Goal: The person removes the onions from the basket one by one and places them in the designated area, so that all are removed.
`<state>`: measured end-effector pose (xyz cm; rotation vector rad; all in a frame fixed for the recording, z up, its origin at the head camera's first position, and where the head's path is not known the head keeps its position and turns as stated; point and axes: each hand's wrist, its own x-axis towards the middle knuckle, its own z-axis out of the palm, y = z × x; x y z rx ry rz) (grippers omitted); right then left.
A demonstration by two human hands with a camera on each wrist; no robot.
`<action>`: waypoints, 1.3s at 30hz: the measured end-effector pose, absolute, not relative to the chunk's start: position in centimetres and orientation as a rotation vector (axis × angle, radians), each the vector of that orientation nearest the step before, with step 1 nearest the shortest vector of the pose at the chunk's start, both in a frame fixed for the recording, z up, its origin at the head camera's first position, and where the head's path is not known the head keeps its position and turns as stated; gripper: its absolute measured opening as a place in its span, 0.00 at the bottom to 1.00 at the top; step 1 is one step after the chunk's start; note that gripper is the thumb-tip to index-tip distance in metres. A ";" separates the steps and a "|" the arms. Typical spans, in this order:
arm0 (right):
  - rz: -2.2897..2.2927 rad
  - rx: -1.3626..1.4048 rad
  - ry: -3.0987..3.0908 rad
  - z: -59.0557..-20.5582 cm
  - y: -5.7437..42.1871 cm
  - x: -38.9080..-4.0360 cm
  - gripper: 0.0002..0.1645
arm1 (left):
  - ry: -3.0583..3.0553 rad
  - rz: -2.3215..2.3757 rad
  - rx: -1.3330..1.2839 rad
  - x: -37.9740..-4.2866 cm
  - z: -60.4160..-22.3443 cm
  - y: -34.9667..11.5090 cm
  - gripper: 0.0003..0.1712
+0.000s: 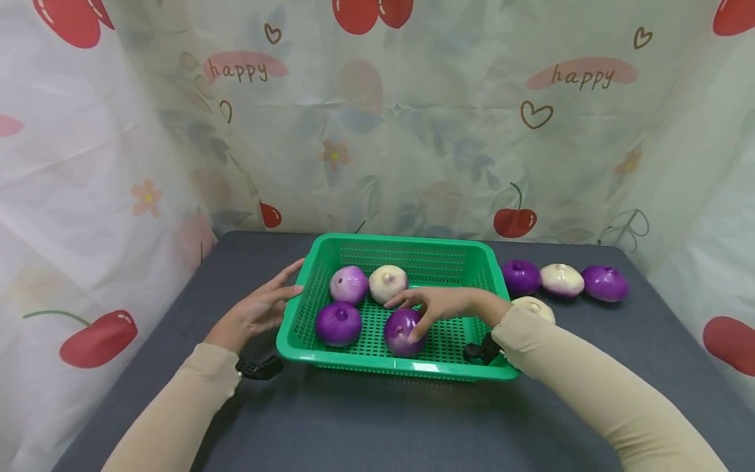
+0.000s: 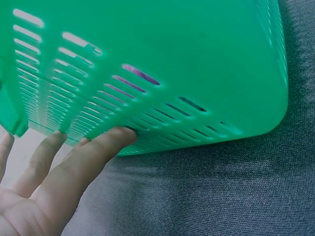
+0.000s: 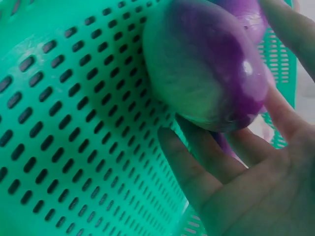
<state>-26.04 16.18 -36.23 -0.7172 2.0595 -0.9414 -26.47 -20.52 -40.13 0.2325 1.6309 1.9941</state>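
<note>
My right hand (image 1: 439, 307) reaches into a green plastic basket (image 1: 394, 370) and holds a purple-and-white turnip (image 1: 401, 333) near its front wall. In the right wrist view, thumb and fingers spread around the sides of this turnip (image 3: 211, 69), low over the slotted floor. My left hand (image 1: 259, 313) rests against the basket's left side, thumb at the rim. Its fairly straight fingers touch the slotted outer wall in the left wrist view. Also in the basket are a dark purple turnip (image 1: 339, 324), a paler purple one (image 1: 348, 284) and a white-faced one (image 1: 387, 284).
Right of the basket, a purple turnip (image 1: 521, 278), a white one (image 1: 562, 280) and another purple one (image 1: 605, 283) lie in a row on the dark grey tabletop (image 1: 377, 426). One more white turnip (image 1: 533, 308) is partly behind my right sleeve. A printed curtain (image 1: 401, 177) surrounds the table.
</note>
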 end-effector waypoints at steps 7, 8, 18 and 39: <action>-0.831 -0.739 2.058 -36.6 16.1 -26.0 0.49 | 1.623 2.002 0.235 -26.4 -40.1 -20.5 0.41; -0.819 -0.739 2.064 -36.6 16.1 -26.0 0.49 | 1.624 2.005 0.231 -26.5 -40.1 -20.5 0.41; -0.973 -0.708 2.195 -35.3 16.3 -25.5 0.50 | 1.646 1.994 0.233 -26.5 -40.4 -20.5 0.41; -1.522 -0.826 2.204 -30.7 20.9 -23.3 0.47 | 1.624 2.016 0.214 -26.1 -39.7 -20.2 0.42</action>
